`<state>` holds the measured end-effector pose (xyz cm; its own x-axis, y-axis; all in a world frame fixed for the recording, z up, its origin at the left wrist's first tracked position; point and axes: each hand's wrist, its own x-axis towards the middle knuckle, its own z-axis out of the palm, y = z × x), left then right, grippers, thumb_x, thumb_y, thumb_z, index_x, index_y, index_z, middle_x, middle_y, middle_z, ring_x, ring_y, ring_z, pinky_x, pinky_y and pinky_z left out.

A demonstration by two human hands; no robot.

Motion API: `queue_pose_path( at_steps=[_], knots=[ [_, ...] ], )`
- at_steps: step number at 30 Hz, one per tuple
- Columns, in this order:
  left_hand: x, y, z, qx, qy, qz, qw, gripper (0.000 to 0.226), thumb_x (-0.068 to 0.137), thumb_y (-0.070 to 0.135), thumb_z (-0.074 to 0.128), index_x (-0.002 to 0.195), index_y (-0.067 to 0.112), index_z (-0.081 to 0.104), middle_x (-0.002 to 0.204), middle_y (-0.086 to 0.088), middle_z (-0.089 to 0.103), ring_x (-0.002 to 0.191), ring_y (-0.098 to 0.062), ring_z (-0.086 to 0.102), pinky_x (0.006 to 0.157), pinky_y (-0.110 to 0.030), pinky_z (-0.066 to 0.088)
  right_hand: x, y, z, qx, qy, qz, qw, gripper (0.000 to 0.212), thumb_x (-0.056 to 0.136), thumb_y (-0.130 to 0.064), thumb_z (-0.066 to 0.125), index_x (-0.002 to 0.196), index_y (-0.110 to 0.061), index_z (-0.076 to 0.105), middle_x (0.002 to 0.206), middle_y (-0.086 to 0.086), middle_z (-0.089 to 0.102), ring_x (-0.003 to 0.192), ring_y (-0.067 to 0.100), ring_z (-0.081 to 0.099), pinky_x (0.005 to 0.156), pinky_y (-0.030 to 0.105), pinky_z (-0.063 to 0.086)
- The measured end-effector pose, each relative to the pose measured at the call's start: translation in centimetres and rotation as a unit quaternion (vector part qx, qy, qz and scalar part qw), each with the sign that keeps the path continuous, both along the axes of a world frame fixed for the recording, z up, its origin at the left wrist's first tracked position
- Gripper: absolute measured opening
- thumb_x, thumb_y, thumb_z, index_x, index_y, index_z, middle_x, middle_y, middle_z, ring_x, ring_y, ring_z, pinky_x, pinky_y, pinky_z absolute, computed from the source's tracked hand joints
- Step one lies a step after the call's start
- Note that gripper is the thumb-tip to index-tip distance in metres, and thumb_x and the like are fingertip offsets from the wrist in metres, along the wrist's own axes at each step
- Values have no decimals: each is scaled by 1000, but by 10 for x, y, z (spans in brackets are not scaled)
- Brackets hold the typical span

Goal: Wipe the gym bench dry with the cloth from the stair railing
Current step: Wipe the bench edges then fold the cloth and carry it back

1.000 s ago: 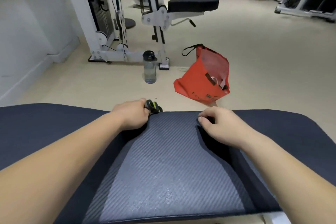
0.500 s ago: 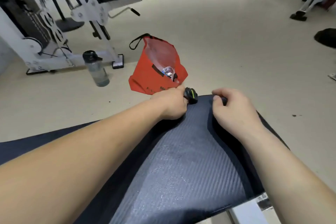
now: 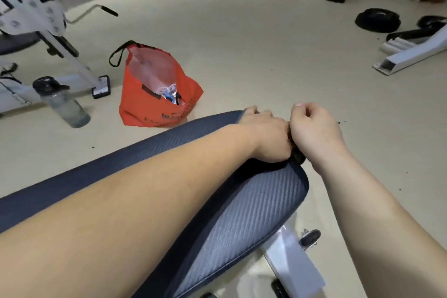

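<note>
The cloth (image 3: 297, 158) shows only as a dark wad at the end of the gym bench (image 3: 254, 213), wedged between the heels of the two hands; most of it is hidden. The left hand (image 3: 266, 135) lies on top of the bench's end corner, fingers curled over the far rim, and seems to hold the wad bunched under its palm. The right hand (image 3: 314, 128) touches the left one but hangs just off the bench's end, above the floor (image 3: 266, 55). Its fingers are curled in with the thumb against them, and whether they pinch a fold of the cloth cannot be told.

What the next move turns on is the bench's long axis. The pad runs from this end back under the left forearm, toward the person and out past the picture's lower left. So all the surface to be dried lies on the near side of the cloth, none beyond it. The left hand, already on the pad, is the better placed to draw the cloth back along that length.

Beyond the bench's far side stand a red bag (image 3: 154, 101) and a water bottle (image 3: 63, 104) on the floor.
</note>
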<state>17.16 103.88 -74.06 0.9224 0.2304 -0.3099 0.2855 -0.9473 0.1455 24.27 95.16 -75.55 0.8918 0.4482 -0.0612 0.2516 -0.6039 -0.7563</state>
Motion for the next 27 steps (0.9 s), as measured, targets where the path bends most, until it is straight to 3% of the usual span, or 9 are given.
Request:
queue_pose_path(
  at_steps=[2, 6, 11, 15, 16, 19, 21, 24, 27],
  knots=[
    [-7, -29, 0, -9, 1, -43, 999, 39, 98, 32, 39, 130, 25, 61, 130, -3, 66, 133, -28, 46, 123, -55, 13, 3, -15, 9, -22, 32, 15, 999, 51, 105, -42, 32, 78, -9, 60, 83, 8, 64, 89, 33, 57, 77, 40, 45],
    [-29, -68, -1, 3, -39, -103, 994, 38, 97, 31, 43, 131, 30, 59, 139, 0, 60, 137, -27, 40, 122, -55, 13, -4, -35, 23, -63, 143, 75, 985, 63, 105, -51, 29, 102, -5, 72, 102, 13, 72, 102, 34, 65, 100, 45, 51],
    [-82, -90, -23, 104, -126, -180, 970, 34, 91, 24, 58, 125, 26, 62, 138, 7, 58, 141, -21, 39, 116, -62, 24, -19, -59, 31, -61, 207, 74, 974, 42, 102, -36, 39, 93, -6, 67, 85, 14, 64, 71, 31, 62, 66, 38, 55],
    [-132, -94, -28, 132, -187, -195, 954, 33, 89, 18, 58, 120, 24, 67, 138, 5, 60, 142, -23, 44, 116, -57, 33, -48, -76, 24, -71, 223, 23, 972, 11, 93, -19, 52, 95, -9, 58, 84, 17, 61, 62, 29, 59, 54, 38, 57],
    [-144, -95, -25, 136, -197, -194, 951, 34, 89, 18, 58, 120, 25, 67, 142, 4, 59, 143, -24, 43, 117, -55, 33, -59, -78, 22, -66, 241, 8, 968, 15, 90, -21, 57, 100, -10, 55, 87, 16, 63, 64, 29, 62, 55, 39, 58],
    [-185, -96, -14, 118, -226, -170, 952, 50, 87, 10, 53, 134, 26, 62, 158, -2, 46, 147, -28, 38, 121, -51, 32, -90, -81, 15, -22, 312, -73, 947, 54, 81, -30, 75, 117, -13, 39, 99, 11, 66, 79, 29, 71, 64, 44, 65],
    [-218, -90, -5, 102, -242, -123, 957, 55, 86, 6, 51, 139, 22, 57, 163, -5, 39, 148, -30, 39, 120, -51, 34, -95, -76, 0, 45, 356, -122, 925, 70, 71, -29, 83, 125, -12, 42, 102, 12, 71, 82, 29, 74, 74, 53, 64],
    [-275, -78, 5, 80, -249, -34, 965, 57, 78, 3, 56, 133, 17, 60, 163, -13, 37, 143, -36, 43, 117, -48, 38, -85, -52, -46, 62, 335, -198, 919, 110, 46, -43, 78, 141, -11, 34, 130, 14, 64, 107, 33, 69, 91, 53, 59],
    [-330, -72, 3, 48, -246, 38, 967, 50, 76, 2, 59, 124, 15, 65, 157, -17, 44, 134, -38, 51, 108, -47, 47, -154, -54, 1, 43, 298, -281, 911, 103, 79, -52, 69, 152, -1, 18, 155, 18, 37, 136, 39, 45, 113, 48, 39]
  ],
)
